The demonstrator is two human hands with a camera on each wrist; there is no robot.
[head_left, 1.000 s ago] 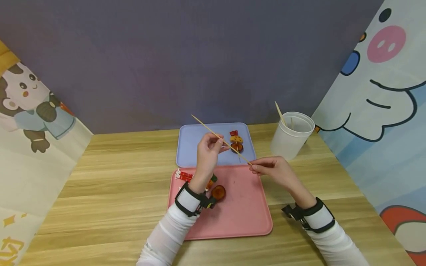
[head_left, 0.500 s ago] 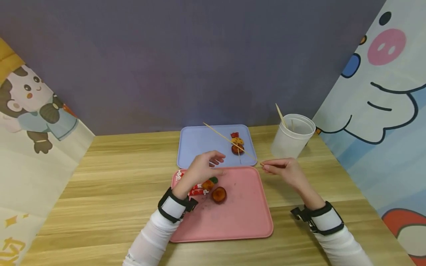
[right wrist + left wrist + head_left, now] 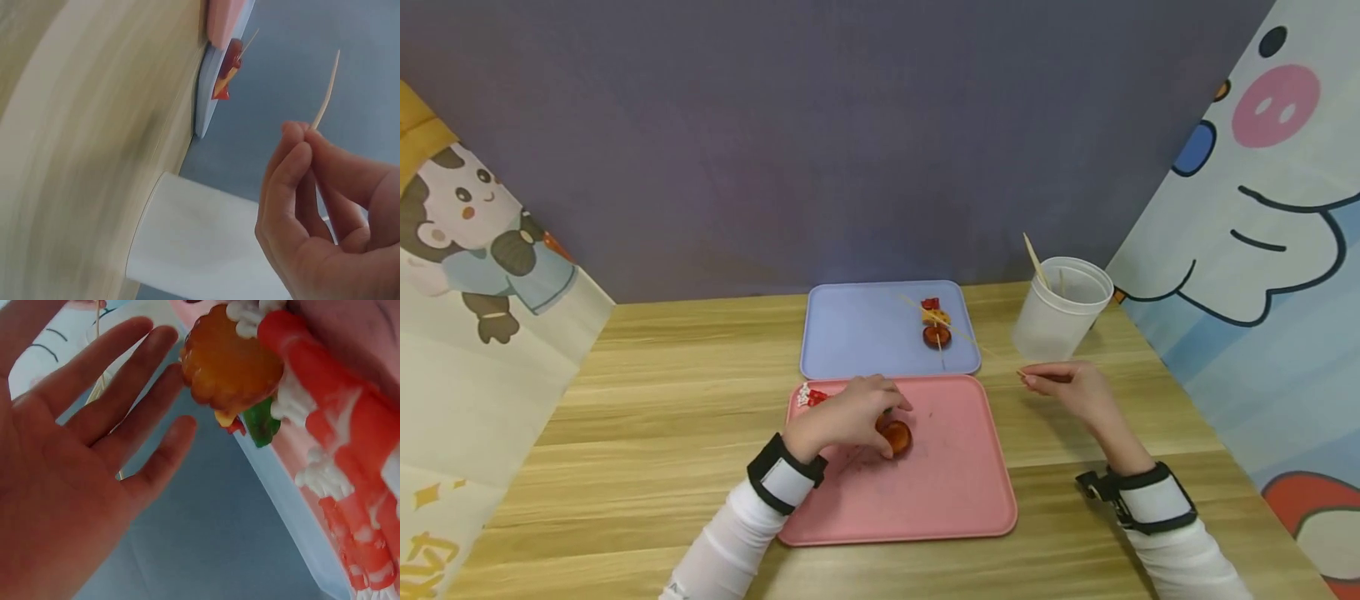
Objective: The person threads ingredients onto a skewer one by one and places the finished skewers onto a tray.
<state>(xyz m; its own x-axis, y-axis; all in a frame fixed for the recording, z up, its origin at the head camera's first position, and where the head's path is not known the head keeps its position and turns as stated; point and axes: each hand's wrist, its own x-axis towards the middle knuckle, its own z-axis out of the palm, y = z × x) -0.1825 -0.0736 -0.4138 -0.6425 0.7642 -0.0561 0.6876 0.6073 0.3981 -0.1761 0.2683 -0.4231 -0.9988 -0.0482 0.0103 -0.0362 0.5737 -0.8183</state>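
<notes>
My left hand (image 3: 846, 417) hovers low over the pink tray (image 3: 955, 492), its fingers spread and relaxed around a round brown food piece (image 3: 897, 437). In the left wrist view, the fingertips lie beside a scalloped orange-brown piece (image 3: 231, 356). Past it shows a green piece (image 3: 261, 422), and several red-and-white pieces (image 3: 337, 419) lie alongside. To the right of the trays, my right hand (image 3: 1071, 392) pinches the end of a thin wooden skewer (image 3: 328, 94) between thumb and fingertips. The skewer carries no food and points up and left over the blue tray.
On the blue tray (image 3: 857, 333) lies a loaded skewer with a red piece (image 3: 930, 303), a yellow piece (image 3: 936, 317) and a brown round (image 3: 937, 337). A white tub (image 3: 1052, 321) holding wooden sticks (image 3: 1035, 258) stands at the back right, near the wall.
My left hand has let go of the skewer and moved down to the food on the pink tray. My right hand has drifted right, still pinching the skewer.
</notes>
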